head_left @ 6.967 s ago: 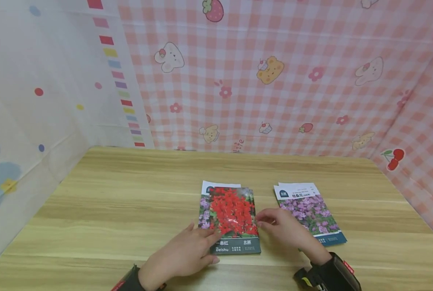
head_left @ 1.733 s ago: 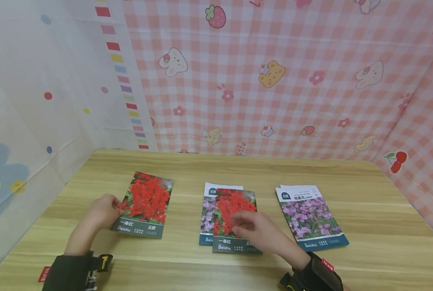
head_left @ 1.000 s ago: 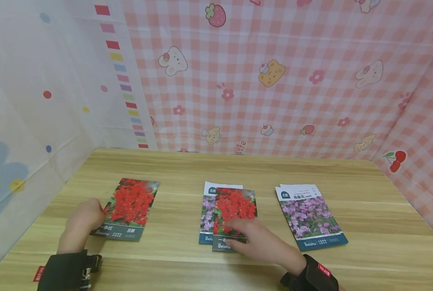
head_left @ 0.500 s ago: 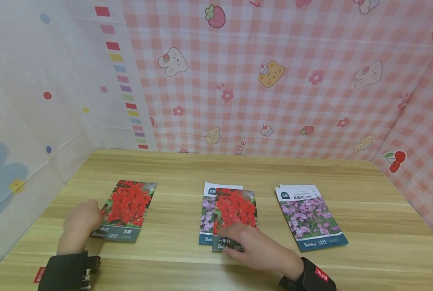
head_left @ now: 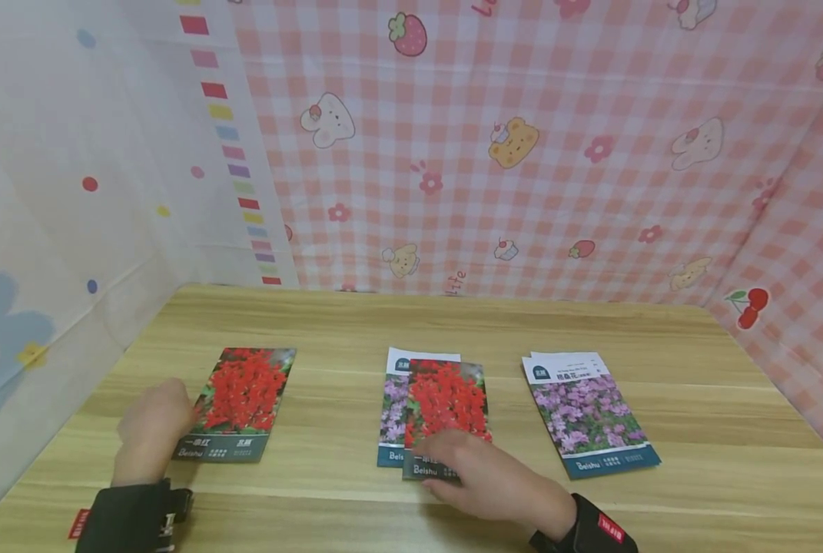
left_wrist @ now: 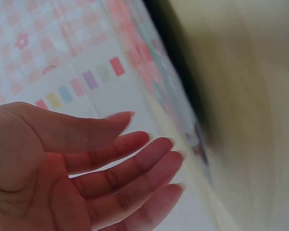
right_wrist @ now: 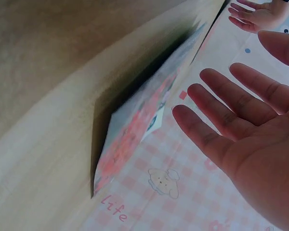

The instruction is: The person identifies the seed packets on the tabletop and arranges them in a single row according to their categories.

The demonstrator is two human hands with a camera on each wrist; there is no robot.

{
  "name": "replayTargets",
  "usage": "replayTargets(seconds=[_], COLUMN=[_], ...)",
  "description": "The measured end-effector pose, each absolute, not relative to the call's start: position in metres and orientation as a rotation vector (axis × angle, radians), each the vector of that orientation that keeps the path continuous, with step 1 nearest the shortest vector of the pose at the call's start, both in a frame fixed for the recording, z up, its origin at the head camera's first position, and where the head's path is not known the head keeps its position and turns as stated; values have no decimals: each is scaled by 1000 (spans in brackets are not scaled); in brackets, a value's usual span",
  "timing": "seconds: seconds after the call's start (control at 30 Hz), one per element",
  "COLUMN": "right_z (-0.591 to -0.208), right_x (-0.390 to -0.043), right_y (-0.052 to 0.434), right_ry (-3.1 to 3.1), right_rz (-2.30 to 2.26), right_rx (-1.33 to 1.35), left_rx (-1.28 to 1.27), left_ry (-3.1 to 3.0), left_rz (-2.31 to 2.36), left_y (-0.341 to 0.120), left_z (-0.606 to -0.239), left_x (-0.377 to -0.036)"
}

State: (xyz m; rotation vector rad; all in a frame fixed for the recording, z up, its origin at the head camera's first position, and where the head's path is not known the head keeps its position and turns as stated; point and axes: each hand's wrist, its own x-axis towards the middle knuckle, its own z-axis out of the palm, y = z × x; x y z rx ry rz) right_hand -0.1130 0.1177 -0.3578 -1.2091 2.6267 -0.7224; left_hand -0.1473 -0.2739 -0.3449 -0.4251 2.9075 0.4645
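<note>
A seed packet with red flowers (head_left: pixel 241 395) lies flat at the left of the wooden table. My left hand (head_left: pixel 155 422) is beside its left edge, and the left wrist view shows loosely bent fingers (left_wrist: pixel 135 178) with nothing between them. In the middle, another red-flower packet (head_left: pixel 446 399) overlaps a purple-flower packet (head_left: pixel 392 411) beneath it. Over the lower part of that red packet is my right hand (head_left: pixel 487 480), hiding its bottom right corner. Its fingers (right_wrist: pixel 236 101) are spread and hold nothing in the right wrist view.
To the right, a purple-flower packet (head_left: pixel 591 415) lies slanted, with a white edge of another packet showing behind its top. A pink checked cloth (head_left: pixel 556 192) rises behind the wooden table (head_left: pixel 335 507); a white cloth (head_left: pixel 107 230) stands on the left.
A red-flower packet has come off the middle pile and moved left with my left hand, shifting slightly further toward the front left. My right hand has moved down over the middle red packet.
</note>
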Motion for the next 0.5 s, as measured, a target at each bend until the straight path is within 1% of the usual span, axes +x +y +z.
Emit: replayTargets(seconds=[0.2,0.5], right_z=[-352,-348], right_x=[-114,-120], right_y=[121,133], right_ry=[2668,2712], right_rz=[-737,-814], right_rx=[-1171,-1166], left_rx=[-338,-168], left_ry=[2975,3043], left_rz=[494,487], left_y=[-262,-231], left_z=[-338,-324], left_x=[-146,-143])
